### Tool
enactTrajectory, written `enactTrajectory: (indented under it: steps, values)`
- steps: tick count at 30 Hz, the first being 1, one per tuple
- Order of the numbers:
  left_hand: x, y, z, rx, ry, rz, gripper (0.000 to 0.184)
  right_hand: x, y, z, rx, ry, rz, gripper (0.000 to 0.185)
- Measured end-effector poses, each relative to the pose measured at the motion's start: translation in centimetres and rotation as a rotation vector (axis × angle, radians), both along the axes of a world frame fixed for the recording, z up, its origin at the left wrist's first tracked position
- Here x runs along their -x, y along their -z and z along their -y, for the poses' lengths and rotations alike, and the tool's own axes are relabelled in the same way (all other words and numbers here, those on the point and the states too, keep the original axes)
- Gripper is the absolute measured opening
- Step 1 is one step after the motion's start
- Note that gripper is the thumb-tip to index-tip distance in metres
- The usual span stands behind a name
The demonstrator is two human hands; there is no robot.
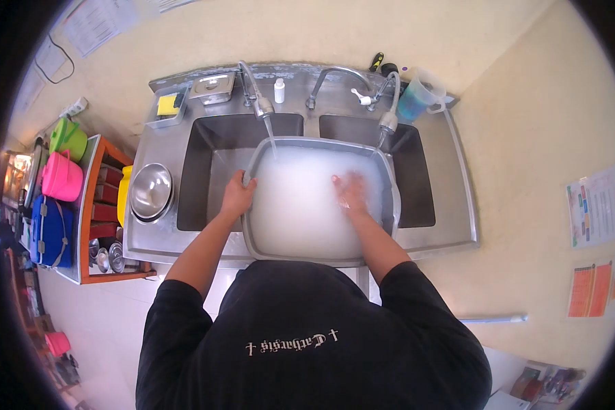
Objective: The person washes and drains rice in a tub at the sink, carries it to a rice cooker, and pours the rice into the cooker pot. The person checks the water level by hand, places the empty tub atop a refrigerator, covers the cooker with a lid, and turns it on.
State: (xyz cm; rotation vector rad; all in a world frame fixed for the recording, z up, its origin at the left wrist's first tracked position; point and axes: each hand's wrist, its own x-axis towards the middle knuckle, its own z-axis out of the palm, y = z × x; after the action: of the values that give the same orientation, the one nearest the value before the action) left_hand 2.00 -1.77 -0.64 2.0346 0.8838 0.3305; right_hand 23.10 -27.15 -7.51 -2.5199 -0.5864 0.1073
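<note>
A large grey tub (251, 225) full of cloudy, whitish water rests across the middle of a double steel sink. My left hand (238, 193) is closed on the tub's left rim. At the right side of the water, my right hand (350, 191) has its fingers spread at the surface, partly wet and slightly blurred, with nothing visible in it. Water runs from the left faucet (263, 107) into the tub. The right faucet (388, 123) also lets out water near the tub's back right corner.
Steel bowls (151, 192) sit left of the sink. Along the back stand a tray with a yellow sponge (167, 104), a lidded steel container (212, 88), a white bottle (279, 90) and a jug of blue liquid (417, 97). A shelf (89, 205) is at the left.
</note>
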Motion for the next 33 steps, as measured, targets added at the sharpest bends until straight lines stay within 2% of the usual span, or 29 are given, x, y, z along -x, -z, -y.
enactTrajectory:
  steps: [1,3,4,5,7,10,12,13,15,16,18,20,22,24,26,27,28,29,31,33]
  values:
    - [0.0,0.2,-0.1,-0.007,0.001,0.001,0.044,0.1,-0.6,0.0,0.002,-0.003,0.005,0.067]
    - [-0.1,0.5,0.0,-0.01,-0.002,0.01,0.044,0.0,-1.5,-0.1,0.087,-0.168,0.206,0.042]
    - [-0.1,0.6,0.0,-0.063,-0.011,-0.002,0.045,-0.3,-1.2,0.0,0.087,-0.171,0.213,0.042]
    - [-0.2,0.8,-0.1,-0.116,-0.021,-0.013,0.045,-0.5,-0.9,0.3,0.03,-0.237,0.262,0.034]
    - [0.0,-0.4,0.3,-0.082,-0.025,-0.011,0.045,-0.6,-1.6,0.8,-0.025,-0.306,0.314,0.026]
    - [0.2,-0.4,0.5,-0.043,-0.008,0.024,0.045,0.4,-4.2,1.6,0.044,-0.37,0.195,0.028]
    - [0.3,-0.2,0.5,-0.041,0.01,0.063,0.044,1.9,-7.3,1.7,0.199,-0.349,0.037,0.016]
    - [0.2,-0.4,0.6,-0.048,0.003,0.015,0.044,2.6,-9.0,1.4,0.202,-0.35,0.037,0.016]
    - [0.1,-1.4,1.0,-0.056,-0.004,-0.03,0.043,3.3,-11.4,0.7,0.221,-0.272,-0.191,0.02]
    - [0.1,-2.4,1.4,-0.147,-0.034,-0.095,0.043,3.0,-11.1,0.6,0.221,-0.271,-0.191,0.02]
    - [-0.5,-4.2,2.0,-0.24,-0.054,-0.159,0.043,1.7,-10.7,0.6,-0.286,-0.445,-0.101,0.032]
    - [-2.0,-5.9,1.9,-0.758,-0.037,0.269,0.043,0.0,-13.4,-0.2,-0.383,-0.47,-0.42,0.052]
    - [-5.9,-9.0,2.0,-0.403,0.319,0.583,0.045,-1.4,-16.0,-1.6,-0.703,-0.552,-0.576,0.065]
    - [-9.3,-12.7,3.4,-0.139,0.506,0.6,0.05,-1.7,-20.5,-3.6,-0.769,-0.494,-0.615,0.075]
    - [-14.7,-11.4,2.2,0.182,0.434,0.548,0.06,-4.7,-19.9,-5.2,-0.783,-0.4,-0.592,0.08]
    - [-16.3,-11.4,1.1,0.177,0.439,0.556,0.06,-5.9,-19.9,-5.6,-0.797,-0.309,-0.577,0.086]
    - [-17.2,-11.4,-0.5,0.261,0.299,0.457,0.064,-6.6,-20.8,-5.3,-0.731,-0.186,-0.664,0.094]
    - [-17.7,-11.0,-1.9,0.344,0.157,0.355,0.068,-7.5,-20.8,-4.5,-0.735,-0.186,-0.66,0.094]
    - [-17.4,-8.4,-6.1,0.43,-0.092,0.382,0.073,-10.1,-19.2,-2.3,-0.716,0.011,-0.642,0.096]
    - [-14.6,-8.7,-8.0,0.281,-0.185,0.243,0.074,-13.2,-16.5,0.9,-0.601,0.136,-0.526,0.092]
